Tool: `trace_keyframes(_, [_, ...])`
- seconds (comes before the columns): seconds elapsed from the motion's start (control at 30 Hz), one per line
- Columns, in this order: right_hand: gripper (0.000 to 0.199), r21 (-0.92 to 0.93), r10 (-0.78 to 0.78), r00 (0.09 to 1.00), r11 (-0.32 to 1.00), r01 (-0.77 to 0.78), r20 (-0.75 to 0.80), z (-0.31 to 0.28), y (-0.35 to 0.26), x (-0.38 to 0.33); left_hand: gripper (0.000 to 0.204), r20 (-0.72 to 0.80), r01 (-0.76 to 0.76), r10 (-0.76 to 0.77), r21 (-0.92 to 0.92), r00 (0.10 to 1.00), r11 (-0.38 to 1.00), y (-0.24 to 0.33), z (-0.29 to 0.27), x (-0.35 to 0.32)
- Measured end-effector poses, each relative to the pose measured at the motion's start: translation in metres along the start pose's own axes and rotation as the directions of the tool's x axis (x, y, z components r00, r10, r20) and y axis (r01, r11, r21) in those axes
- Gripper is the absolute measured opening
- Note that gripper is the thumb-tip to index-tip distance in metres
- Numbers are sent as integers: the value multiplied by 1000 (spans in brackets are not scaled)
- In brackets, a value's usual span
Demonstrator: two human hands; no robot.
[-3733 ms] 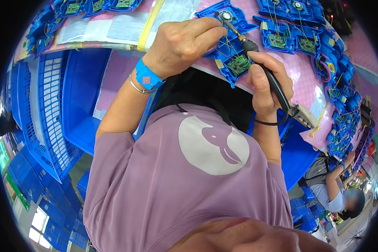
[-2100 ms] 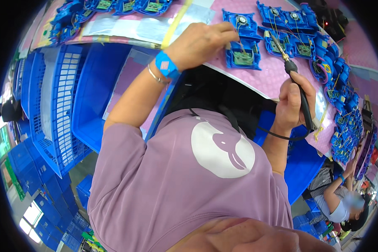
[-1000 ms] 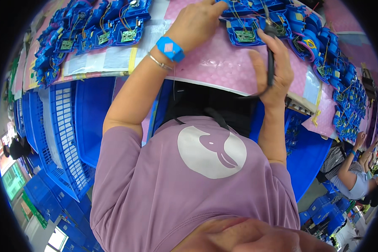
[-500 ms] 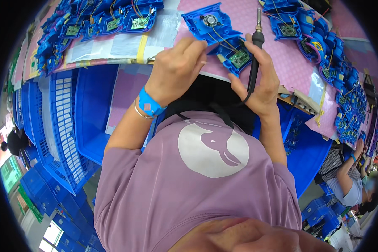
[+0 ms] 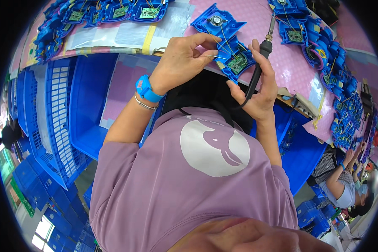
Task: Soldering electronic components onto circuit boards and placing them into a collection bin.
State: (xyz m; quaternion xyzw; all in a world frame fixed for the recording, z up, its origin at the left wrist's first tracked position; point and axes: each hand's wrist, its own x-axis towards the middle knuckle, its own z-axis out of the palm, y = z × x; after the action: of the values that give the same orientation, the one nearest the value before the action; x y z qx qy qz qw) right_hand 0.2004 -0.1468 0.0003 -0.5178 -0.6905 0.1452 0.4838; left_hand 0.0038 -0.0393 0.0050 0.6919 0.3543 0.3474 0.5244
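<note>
My left hand (image 5: 181, 61), with a blue wrist strap (image 5: 148, 88) on its arm, is beside an open blue plastic casing (image 5: 206, 26). Thumb and fingers are bent around a thin silvery wire (image 5: 213, 56), like solder wire, which sticks out by the thumb. A round speaker (image 5: 216, 20) sits in the casing's far half; the near half holds a green circuit board (image 5: 237, 63), with thin wires running between them. In my right hand (image 5: 262, 90) lies a black-handled soldering iron (image 5: 256, 69), its metal tip pointing up and away, clear of the board. The right fingertips are near the casing's right edge.
More opened blue casings with boards line the table at far left (image 5: 149, 11) and right (image 5: 295, 34). Pink sheeting (image 5: 296, 67) covers the tabletop. Blue crates (image 5: 61, 113) stand below left, and a blue bin (image 5: 302, 157) below right. Another person (image 5: 342, 189) works at far right.
My left hand has shifted right, and its index finger and thumb are farther apart at the tips. The soldering iron leans more to the right. The whole view has shifted slightly.
</note>
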Motion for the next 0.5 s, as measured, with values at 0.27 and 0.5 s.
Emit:
trace_keyframes(0.27, [70,-68,-9,999,998,7,-31,6,-10,8,31,-113,40,-65,-205,991,978,16,-14,1])
trace_keyframes(0.5, [37,-113,-259,959,963,247,-116,4,-9,19,29,-222,-29,-84,-461,971,887,-4,-27,0])
